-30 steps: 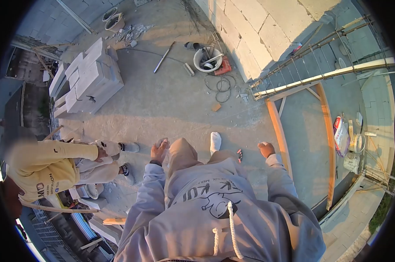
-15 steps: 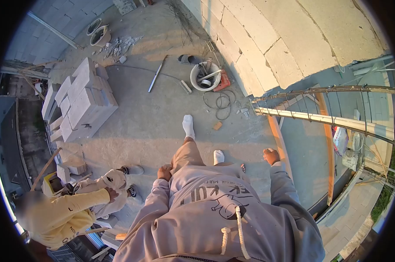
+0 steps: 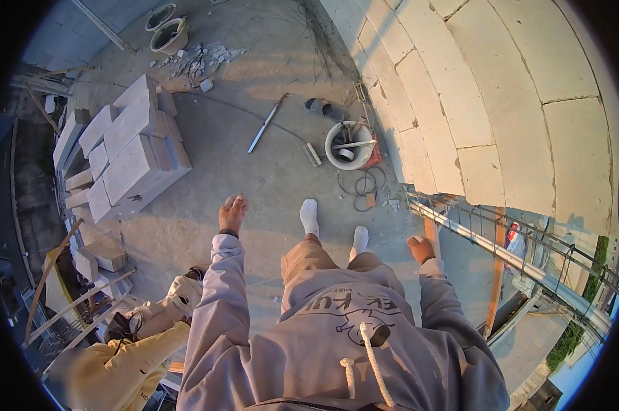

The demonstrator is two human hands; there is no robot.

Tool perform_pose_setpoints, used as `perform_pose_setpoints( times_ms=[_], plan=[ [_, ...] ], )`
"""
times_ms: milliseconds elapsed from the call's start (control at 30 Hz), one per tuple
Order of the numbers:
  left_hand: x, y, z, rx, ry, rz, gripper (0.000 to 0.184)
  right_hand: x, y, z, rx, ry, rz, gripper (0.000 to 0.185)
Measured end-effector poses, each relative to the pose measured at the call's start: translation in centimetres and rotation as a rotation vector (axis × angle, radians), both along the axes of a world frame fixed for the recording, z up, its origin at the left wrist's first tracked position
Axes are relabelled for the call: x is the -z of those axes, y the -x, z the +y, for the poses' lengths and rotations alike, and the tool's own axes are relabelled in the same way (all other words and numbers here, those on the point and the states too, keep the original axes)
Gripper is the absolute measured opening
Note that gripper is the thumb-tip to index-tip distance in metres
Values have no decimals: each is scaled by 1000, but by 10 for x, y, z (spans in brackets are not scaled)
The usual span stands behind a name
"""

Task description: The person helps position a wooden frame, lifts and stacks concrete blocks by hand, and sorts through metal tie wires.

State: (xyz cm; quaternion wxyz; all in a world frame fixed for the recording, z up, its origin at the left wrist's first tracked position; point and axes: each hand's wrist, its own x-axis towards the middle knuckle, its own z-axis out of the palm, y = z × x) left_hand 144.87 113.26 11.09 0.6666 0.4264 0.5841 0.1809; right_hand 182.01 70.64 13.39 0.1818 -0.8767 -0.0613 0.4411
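My left hand (image 3: 233,212) is held out over the bare concrete floor, to the right of the stacked pale blocks (image 3: 134,147); its fingers are loosely apart and hold nothing. On the other side of my body, my right hand (image 3: 420,249) hangs near an orange wooden beam (image 3: 430,233) with its fingers curled. Whether anything is inside that curl is hidden. Between the hands, my two feet in white socks (image 3: 309,216) stand on the floor. A white bucket (image 3: 330,147) with tools in it sits ahead of them, beside the block wall (image 3: 426,103).
Another person in a yellow top (image 3: 128,366) is at the lower left. A metal bar (image 3: 263,130), dark sandals (image 3: 323,108) and a cable loop (image 3: 361,190) lie on the floor. A rebar frame with a pale pole (image 3: 487,243) crosses the right side. Two buckets (image 3: 169,36) stand far back.
The view has moved forward along the floor. My left hand has swung out from beside my thigh and its fingers have loosened. The other person now appears lower in the view.
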Motion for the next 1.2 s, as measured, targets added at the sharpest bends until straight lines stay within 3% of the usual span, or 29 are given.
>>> perform_pose_setpoints(
  times_ms=[67,133,267,300,367,467,533,600,667,733,767,833,900,1033,1133,1200],
  plan=[
    [26,37,-30,33,50,129,32,-9,-20,43,110,-124,37,26],
    [11,57,-64,-34,161,220,29,-19,-26,80,156,-185,25,27],
    [1,97,-106,-37,348,324,26,20,-17,113,82,-208,91,26],
    [-3,102,-107,-39,350,320,26,31,-14,118,-180,-216,-90,26],
    [-16,104,-92,-91,283,303,25,86,-10,120,-94,-109,99,31],
    [-31,102,-52,-218,155,218,28,65,4,162,-528,10,159,31],
    [-53,92,-22,-332,53,212,30,60,-5,209,-685,29,135,24],
    [-64,85,-2,-408,10,195,32,-3,7,264,-639,93,83,21],
    [-62,80,5,-430,-18,168,34,40,-22,296,-564,52,170,20],
    [-45,77,6,-405,-38,132,34,128,-86,319,-259,-116,623,20],
    [-35,75,4,-382,-22,174,34,148,-109,340,-196,-135,706,20],
    [-13,71,-1,-371,30,222,33,130,-115,389,-277,-128,503,22],
    [13,70,-5,-376,96,245,31,71,-96,435,-332,-138,293,25],
    [32,77,29,-435,184,244,31,58,-89,509,-475,70,280,30],
    [18,80,73,-731,75,72,33,54,-73,568,-728,229,211,27],
    [-34,78,106,-837,20,58,32,32,-55,619,-790,185,175,26]
  ],
)
